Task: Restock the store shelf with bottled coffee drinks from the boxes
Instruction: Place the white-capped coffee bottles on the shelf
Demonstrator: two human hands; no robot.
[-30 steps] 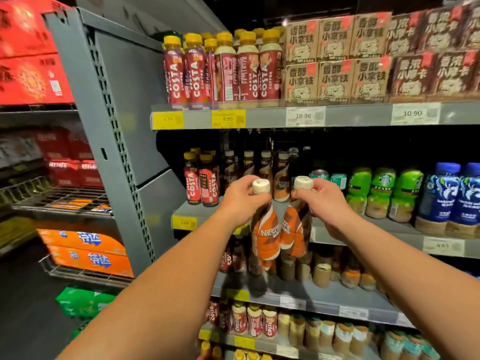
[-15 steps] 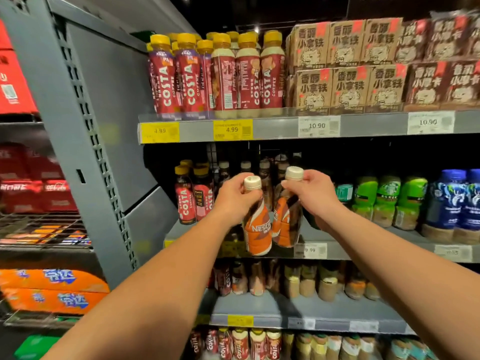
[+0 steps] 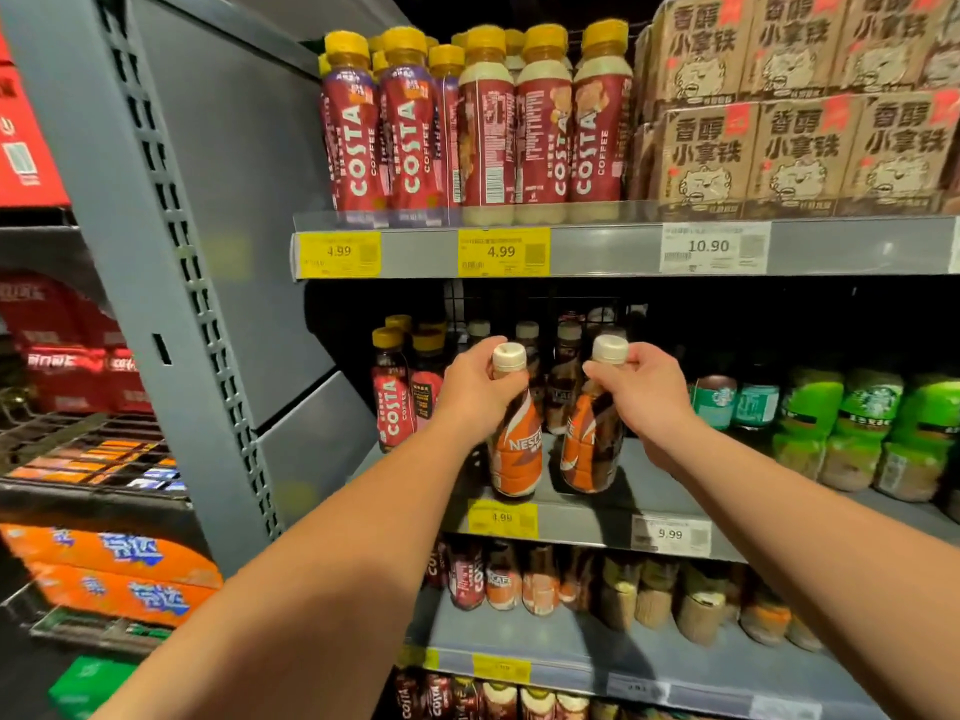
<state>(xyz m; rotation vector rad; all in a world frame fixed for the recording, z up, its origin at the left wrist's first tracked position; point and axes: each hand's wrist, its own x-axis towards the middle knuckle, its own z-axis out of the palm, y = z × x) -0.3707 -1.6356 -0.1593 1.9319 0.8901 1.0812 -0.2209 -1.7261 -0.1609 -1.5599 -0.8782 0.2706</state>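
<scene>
Head view: the left hand (image 3: 475, 394) has its fingers (image 3: 485, 353) curled round the neck of the left orange Nescafé bottle (image 3: 519, 454), just under the white cap; the right hand (image 3: 647, 400) grips the right orange bottle (image 3: 589, 454) likewise. Both are upright, side by side, at the front of the middle shelf (image 3: 654, 493)

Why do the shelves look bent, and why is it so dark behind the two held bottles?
Head view: the wide-angle lens bows the grey perforated shelf upright; the upper shelf shades the middle shelf's back; the orange-labelled coffee bottles in the left hand and right hand look sharp, the red cartons at far left blurred.
</scene>
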